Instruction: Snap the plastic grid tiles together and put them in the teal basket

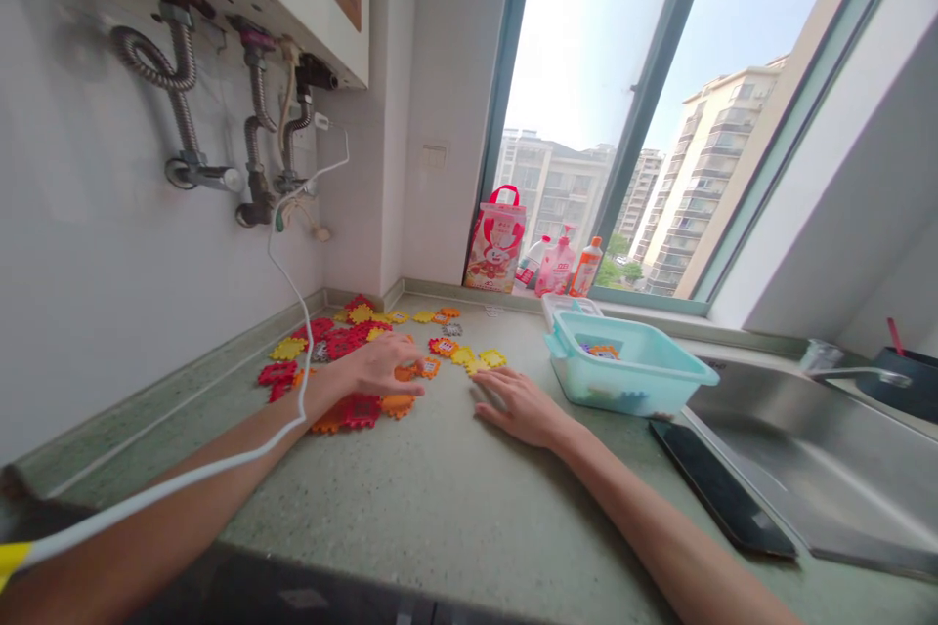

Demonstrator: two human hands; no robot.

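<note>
Several flat toy tiles (344,342) in red, yellow and orange lie scattered over the green speckled countertop (440,498) near the corner. My left hand (381,366) rests palm down on the tiles, fingers stretched toward an orange tile (427,367). Flat on the bare counter just right of the pile lies my right hand (517,405), fingers spread and holding nothing. A few yellow tiles (480,359) sit just beyond its fingertips. A teal plastic box (626,373) with some tiles inside stands to the right of that hand.
A steel sink (806,459) lies at the right, a dark phone (722,488) beside its rim. A white cable (293,312) hangs from the wall pipes across my left arm. A red bag (496,239) and bottles (564,266) stand on the window sill.
</note>
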